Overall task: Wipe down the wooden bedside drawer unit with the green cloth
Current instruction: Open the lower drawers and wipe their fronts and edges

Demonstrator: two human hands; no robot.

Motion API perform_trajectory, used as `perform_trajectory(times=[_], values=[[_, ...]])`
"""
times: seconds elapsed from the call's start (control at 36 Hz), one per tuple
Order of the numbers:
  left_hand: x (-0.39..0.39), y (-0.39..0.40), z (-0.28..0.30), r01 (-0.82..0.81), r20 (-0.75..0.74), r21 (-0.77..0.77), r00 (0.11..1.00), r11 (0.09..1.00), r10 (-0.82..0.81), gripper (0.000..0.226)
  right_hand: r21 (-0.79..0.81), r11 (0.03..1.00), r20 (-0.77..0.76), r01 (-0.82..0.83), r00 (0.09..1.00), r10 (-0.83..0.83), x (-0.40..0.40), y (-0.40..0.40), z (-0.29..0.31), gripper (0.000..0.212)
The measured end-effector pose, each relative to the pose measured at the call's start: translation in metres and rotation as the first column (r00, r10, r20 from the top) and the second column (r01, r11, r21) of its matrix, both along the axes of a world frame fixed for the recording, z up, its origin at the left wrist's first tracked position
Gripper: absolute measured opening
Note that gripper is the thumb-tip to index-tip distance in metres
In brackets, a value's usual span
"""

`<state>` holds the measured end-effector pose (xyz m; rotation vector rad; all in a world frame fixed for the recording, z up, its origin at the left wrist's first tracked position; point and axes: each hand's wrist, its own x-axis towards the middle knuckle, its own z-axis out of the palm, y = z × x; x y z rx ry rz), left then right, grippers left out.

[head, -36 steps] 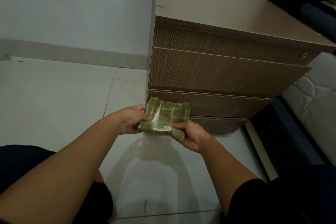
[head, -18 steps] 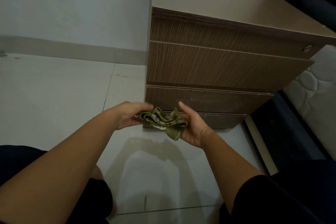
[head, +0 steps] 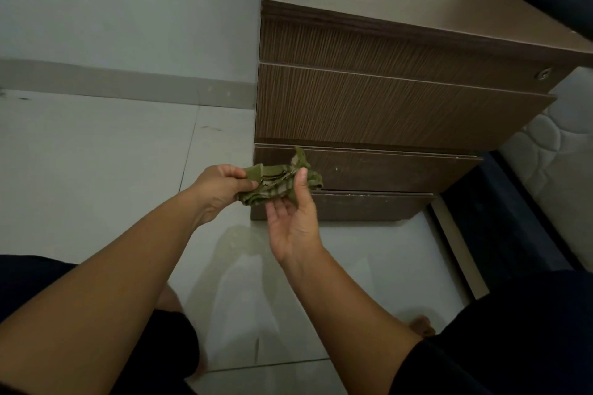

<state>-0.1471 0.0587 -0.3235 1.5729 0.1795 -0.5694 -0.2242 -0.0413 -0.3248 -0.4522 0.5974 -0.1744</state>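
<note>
The wooden bedside drawer unit (head: 394,106) stands on the tiled floor against the wall, with three drawer fronts and a bare brown top. I hold the green cloth (head: 276,183), folded into a thick bundle, in front of the lowest drawers. My left hand (head: 218,189) pinches its left end between thumb and fingers. My right hand (head: 293,221) is under the cloth, palm up, with the thumb pressed on its right side. One corner of the cloth sticks up. The cloth is apart from the wood.
A white quilted mattress (head: 558,170) on a dark bed frame (head: 494,221) stands close to the right of the unit. Pale floor tiles (head: 96,176) stretch to the left, up to a grey wall (head: 128,9) with a skirting strip. My dark-clad knees fill the lower corners.
The cloth has gone from a flat folded square held upright to a bunched, horizontal bundle. My right hand turned palm up beneath it and the view moved closer to the unit.
</note>
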Motion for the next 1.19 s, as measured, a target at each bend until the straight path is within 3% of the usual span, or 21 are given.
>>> perform_trajectory(times=[0.08,0.17,0.22,0.31,0.39,0.42,0.47,0.56,0.69,0.81,0.97,1.19], values=[[-0.001,0.001,-0.002,0.041,0.034,0.073,0.998,0.996,-0.043,0.032,-0.07,0.998,-0.126,-0.007,0.992,-0.002,0.006,0.006,0.0,0.077],[-0.003,0.002,-0.003,0.117,0.004,0.127,0.993,0.985,-0.118,0.032,-0.273,0.957,-0.392,-0.095,0.92,-0.02,0.009,0.004,0.001,0.049],[-0.005,0.003,-0.003,0.177,-0.06,0.151,0.984,0.973,-0.17,0.027,-0.459,0.872,-0.462,-0.17,0.884,-0.071,0.009,0.001,-0.002,0.038],[-0.006,0.004,-0.003,0.19,-0.074,0.239,0.981,0.952,-0.177,0.014,-0.768,0.572,-0.436,-0.288,0.889,-0.138,0.004,0.0,-0.003,0.024],[-0.003,0.002,-0.002,0.071,-0.029,0.251,0.997,0.965,-0.065,0.008,-0.908,0.195,-0.4,-0.371,0.905,-0.145,0.0,-0.003,-0.003,0.024],[-0.002,0.002,-0.002,0.038,-0.015,0.249,0.999,0.968,-0.035,0.008,-0.916,0.116,-0.397,-0.384,0.909,-0.127,0.001,-0.004,-0.004,0.025],[0.001,-0.001,0.0,-0.021,0.003,0.236,1.0,0.972,0.021,0.016,-0.923,0.05,-0.385,-0.382,0.919,-0.088,0.003,-0.004,-0.002,0.027],[0.003,-0.005,0.005,-0.065,0.014,0.199,0.998,0.978,0.064,0.026,-0.921,0.1,-0.382,-0.375,0.923,-0.053,0.009,-0.003,0.002,0.024],[0.001,-0.014,0.011,-0.07,0.028,0.138,0.997,0.988,0.067,0.024,-0.869,0.353,-0.401,-0.348,0.912,-0.09,0.032,0.002,0.005,0.027],[0.001,-0.02,0.014,-0.06,0.032,0.124,0.998,0.99,0.057,0.021,-0.818,0.482,-0.407,-0.315,0.909,-0.096,0.042,-0.005,0.007,0.031],[0.004,-0.027,0.013,-0.054,0.074,0.18,0.996,0.982,0.041,0.033,-0.796,0.526,-0.395,-0.299,0.916,-0.077,0.045,-0.004,0.002,0.026],[0.002,-0.043,0.012,-0.151,0.18,0.318,0.979,0.936,0.097,0.028,-0.724,0.648,-0.372,-0.239,0.925,-0.074,0.05,-0.005,0.007,0.029]])
